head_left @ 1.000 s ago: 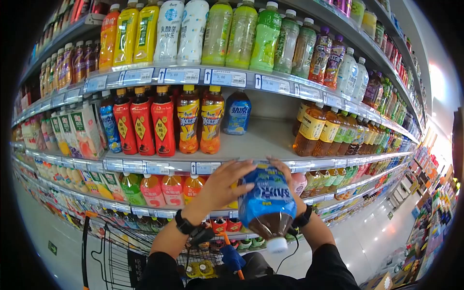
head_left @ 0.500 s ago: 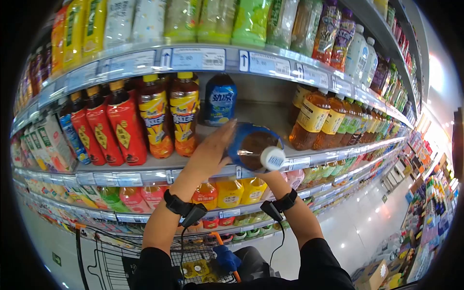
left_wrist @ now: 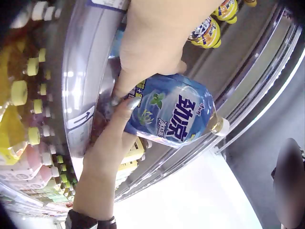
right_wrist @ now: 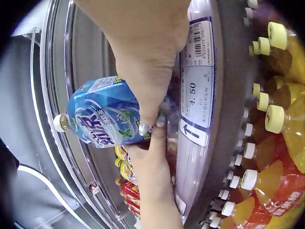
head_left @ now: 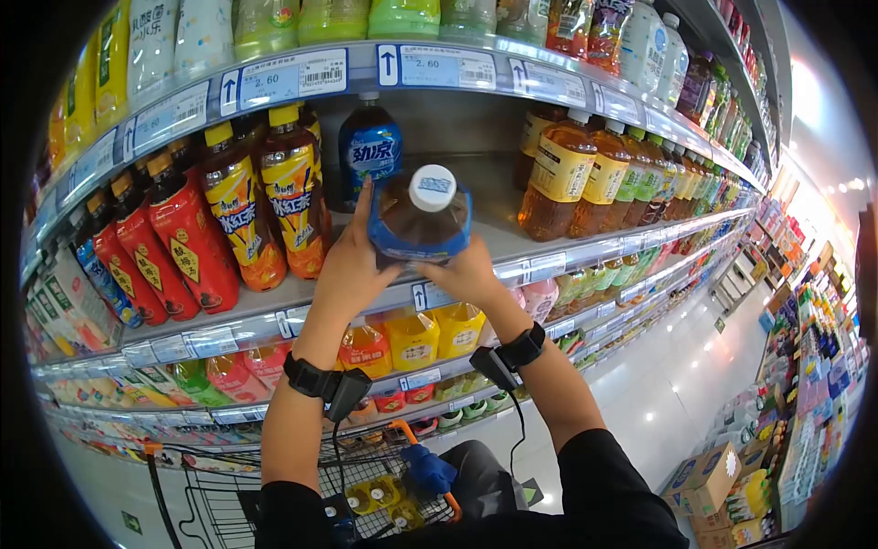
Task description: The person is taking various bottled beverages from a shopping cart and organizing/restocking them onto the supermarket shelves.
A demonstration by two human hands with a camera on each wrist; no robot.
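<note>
A large blue-labelled iced tea bottle (head_left: pixel 422 224) with a white cap and dark tea stands upright over the front of the middle shelf. My left hand (head_left: pixel 350 270) holds its left side, and my right hand (head_left: pixel 468 272) grips the right side. In the left wrist view, both thumbs lie against the lower part of the bottle's label (left_wrist: pixel 174 112). The right wrist view also shows the bottle (right_wrist: pixel 102 114) between both hands. Behind and left of it, a matching blue bottle (head_left: pixel 369 146) sits deeper on the shelf.
Yellow-labelled iced tea bottles (head_left: pixel 291 192) and red-labelled bottles (head_left: pixel 187 238) stand on the left. Amber tea bottles (head_left: pixel 558 174) line the right. Price tags (head_left: pixel 439 66) edge the shelf above. A wire cart (head_left: pixel 215 499) is below, with cartons (head_left: pixel 704 480) on the floor at right.
Both hands have brought the blue bottle from low in front of me up to the middle shelf, turning it from cap-toward-me to upright. The head view has moved closer to the shelf.
</note>
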